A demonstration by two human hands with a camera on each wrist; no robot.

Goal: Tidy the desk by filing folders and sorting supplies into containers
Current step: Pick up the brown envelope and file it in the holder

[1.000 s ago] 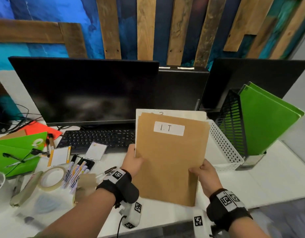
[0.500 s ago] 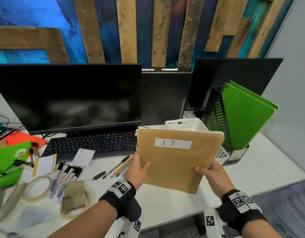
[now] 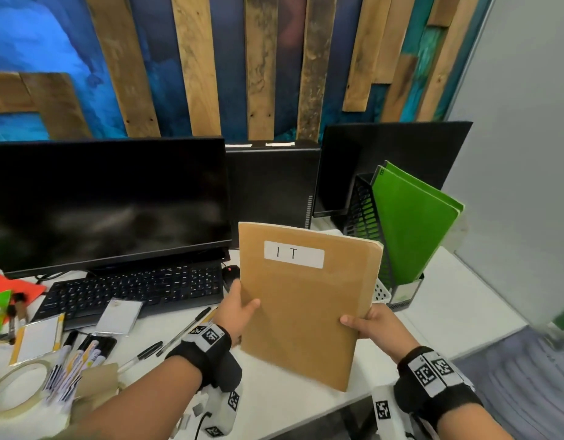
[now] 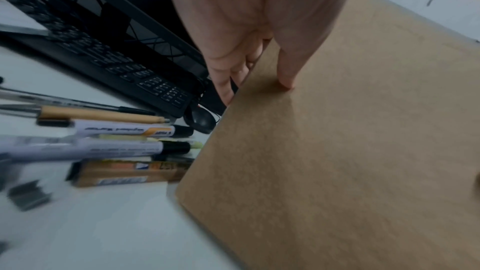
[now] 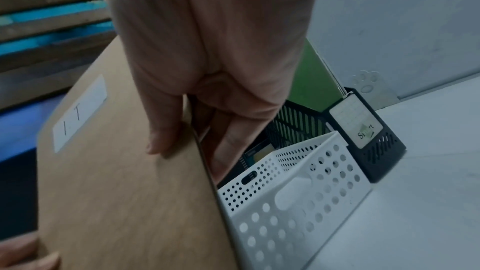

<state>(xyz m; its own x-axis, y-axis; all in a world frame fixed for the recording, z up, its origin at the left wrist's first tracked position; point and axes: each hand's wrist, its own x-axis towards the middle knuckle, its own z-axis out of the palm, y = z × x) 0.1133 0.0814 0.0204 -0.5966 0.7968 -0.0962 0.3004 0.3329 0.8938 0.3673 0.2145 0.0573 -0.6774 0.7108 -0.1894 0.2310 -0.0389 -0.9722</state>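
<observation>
I have the flat brown card folder labelled "I T" [image 3: 306, 303] gripped upright above the white tabletop [image 3: 458, 300]: my left hand [image 3: 237, 312] clamps its left edge, my right hand [image 3: 371, 323] its right, thumbs in front, fingers [image 5: 226, 147] curled behind. Its long axis stands near vertical, label up and facing me. Beyond the folder's right edge sit the white perforated plastic basket [image 5: 293, 198], then the black mesh file rack [image 3: 360, 211] holding green folders [image 3: 410, 223]; my right hand is nearer, so filing means carrying the folder rightward and away.

White label [image 3: 294, 254] reading "I.T" on the brown folder [image 3: 306, 312] at centre frame, partly legible "Smart" card [image 5: 356, 122] on the black file rack [image 5: 374, 151], right
</observation>
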